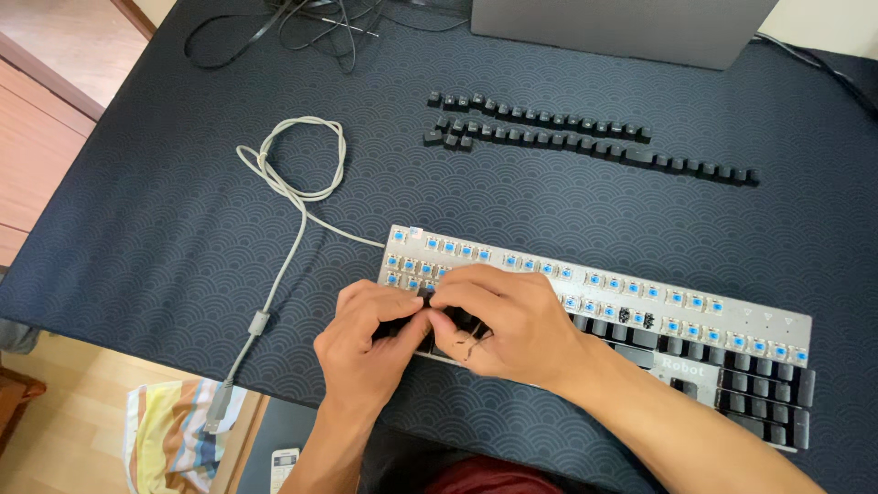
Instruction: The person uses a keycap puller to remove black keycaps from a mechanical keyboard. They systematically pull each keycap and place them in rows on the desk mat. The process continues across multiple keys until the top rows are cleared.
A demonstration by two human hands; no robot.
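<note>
A silver mechanical keyboard (695,316) lies on a dark patterned desk mat (165,229). Many of its keycaps are off, showing blue switches; black caps remain on the lower right rows. My left hand (361,343) and my right hand (512,325) are both pressed together over the keyboard's lower left part, fingers pinched around a black keycap (422,322). A thin wire tool seems to sit under my right fingers, mostly hidden. Removed black keycaps (585,137) lie in rows at the back of the mat.
The keyboard's grey cable (297,183) loops on the mat and hangs off the front edge. Black cables (311,23) lie at the back left. A grey monitor base or laptop (622,27) stands at the back. Wooden floor and a striped cloth (174,430) show below the desk.
</note>
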